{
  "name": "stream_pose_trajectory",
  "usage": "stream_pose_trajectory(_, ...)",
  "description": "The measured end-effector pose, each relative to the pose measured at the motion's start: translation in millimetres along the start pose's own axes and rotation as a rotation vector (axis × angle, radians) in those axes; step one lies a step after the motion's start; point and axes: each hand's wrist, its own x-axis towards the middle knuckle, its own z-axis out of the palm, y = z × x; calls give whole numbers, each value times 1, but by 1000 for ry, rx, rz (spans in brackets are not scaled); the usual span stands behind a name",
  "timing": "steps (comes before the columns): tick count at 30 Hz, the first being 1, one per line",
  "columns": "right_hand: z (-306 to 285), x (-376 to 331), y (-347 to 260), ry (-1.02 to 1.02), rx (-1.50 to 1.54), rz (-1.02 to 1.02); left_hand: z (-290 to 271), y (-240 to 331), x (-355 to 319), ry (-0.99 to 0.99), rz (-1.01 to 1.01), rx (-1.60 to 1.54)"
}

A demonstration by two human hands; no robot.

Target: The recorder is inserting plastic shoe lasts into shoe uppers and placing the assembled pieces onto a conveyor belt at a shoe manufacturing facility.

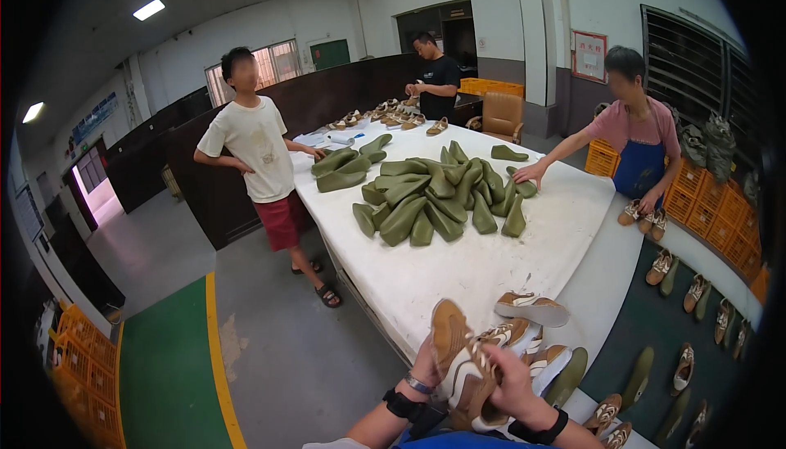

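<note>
Close in front of me, a tan and white lace-up sneaker (450,333) is tilted with its toe pointing up and away. My left hand (423,374) is wrapped round its left side. My right hand (512,385) is closed on the other side, its fingers at the laces and opening. Beside my right hand lie more matching sneakers (532,308), one on its side with the pale sole toward the right. A green shoe last (566,377) rests next to them. Part of the held sneaker is hidden behind my fingers.
Green shoe lasts (434,195) are heaped on the white table (565,236). A dark green belt (630,334) at right carries sneakers and lasts. One co-worker stands left, one at the far end, and one at right reaching toward a last. Orange crates (696,203) line the right.
</note>
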Motion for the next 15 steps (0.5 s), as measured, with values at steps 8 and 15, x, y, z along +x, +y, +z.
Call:
stream_pose_trajectory(8, -7, 69, 2, 212, -342, -35, 50, 24, -4, -17, 701, 1550)
stream_pose_trajectory(15, 1, 76, 6, 369, -190, -159, 63, 36, 11, 51, 690, 1591)
